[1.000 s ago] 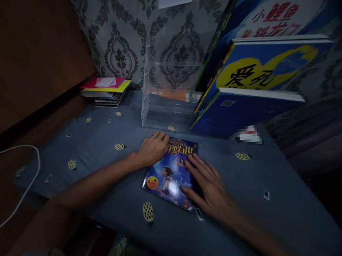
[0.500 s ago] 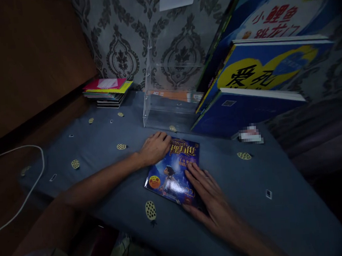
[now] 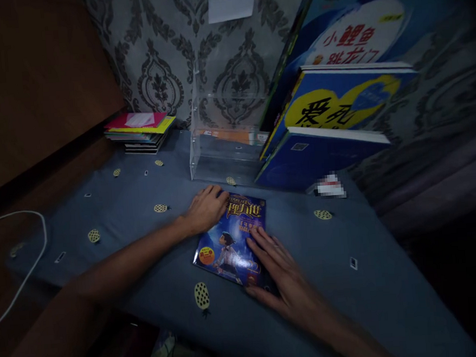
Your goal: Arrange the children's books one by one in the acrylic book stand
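Observation:
A blue paperback book (image 3: 226, 244) with gold title lettering and a cartoon figure lies flat on the cloth-covered table, slightly turned. At its upper left corner is my left hand (image 3: 207, 208), fingers bent together over the edge; its thumb is hidden. My right hand (image 3: 279, 268) rests along the right side of the cover, fingers stretched out and slightly apart, thumb by the lower edge. Part of the title and the right edge are covered by my hands.
Behind the book stands a clear acrylic rack (image 3: 195, 154) holding large upright picture books (image 3: 339, 103). A stack of thin books (image 3: 137, 132) sits at the back left. One white cable (image 3: 44, 235) curves at the left. The tablecloth (image 3: 308, 244) has a pineapple print.
The view has shifted slightly, so everything appears a little further left. Both hands keep their places on the book, which has not visibly moved on the table.

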Motion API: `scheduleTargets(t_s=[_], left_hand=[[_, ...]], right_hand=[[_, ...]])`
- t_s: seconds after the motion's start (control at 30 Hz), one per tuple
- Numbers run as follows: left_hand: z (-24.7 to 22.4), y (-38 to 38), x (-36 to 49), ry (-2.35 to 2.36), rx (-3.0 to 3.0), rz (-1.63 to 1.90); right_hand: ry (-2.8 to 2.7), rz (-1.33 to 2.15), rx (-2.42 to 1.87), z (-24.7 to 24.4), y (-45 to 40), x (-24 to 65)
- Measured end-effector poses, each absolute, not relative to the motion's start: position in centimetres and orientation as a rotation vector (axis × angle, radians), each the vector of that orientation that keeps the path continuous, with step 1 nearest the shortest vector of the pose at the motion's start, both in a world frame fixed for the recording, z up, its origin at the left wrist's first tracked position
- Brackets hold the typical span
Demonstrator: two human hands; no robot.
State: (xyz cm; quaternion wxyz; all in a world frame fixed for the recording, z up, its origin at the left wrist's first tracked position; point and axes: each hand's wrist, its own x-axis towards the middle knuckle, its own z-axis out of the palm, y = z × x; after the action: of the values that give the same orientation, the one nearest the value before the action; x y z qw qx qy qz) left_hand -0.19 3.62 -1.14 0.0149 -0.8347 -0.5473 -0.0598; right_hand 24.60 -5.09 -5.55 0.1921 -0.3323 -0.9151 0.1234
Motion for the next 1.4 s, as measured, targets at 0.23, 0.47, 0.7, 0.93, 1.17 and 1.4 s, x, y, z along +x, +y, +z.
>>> scheduleTargets(t_s=[0.23,0.47,0.7,0.93,1.17,1.4], left_hand=[[-1.9,3.7,-0.4,-1.742,-2.615,-0.368],[-2.2,3.8,-0.5,-1.783,-2.595,-0.414],[-2.0,3.8,-0.5,-1.756,-2.597,-0.386],[-1.7,3.4,-0.3,-1.796,-2.514,-0.275],[-1.3,3.2,-0.3,-1.8,-2.575,-0.303],[-1.4,4.3,-1.5,-1.996,-2.756,-0.785]], right_hand=[[-2.542,0.39,-1.004,-5.6,-5.5,24.7],[-2.552,0.479,-1.067,-4.8,-5.5,24.4],[-2.536,0.574,-1.064,-4.2,-5.4,24.6],[-2.493,0.598,-1.102,-3.9,-5.3,24.8],[-2.536,0.646,-1.161,-3.5,-4.6,24.7],[-2.528,0.666,-1.16,-3.2,-4.3,24.8]])
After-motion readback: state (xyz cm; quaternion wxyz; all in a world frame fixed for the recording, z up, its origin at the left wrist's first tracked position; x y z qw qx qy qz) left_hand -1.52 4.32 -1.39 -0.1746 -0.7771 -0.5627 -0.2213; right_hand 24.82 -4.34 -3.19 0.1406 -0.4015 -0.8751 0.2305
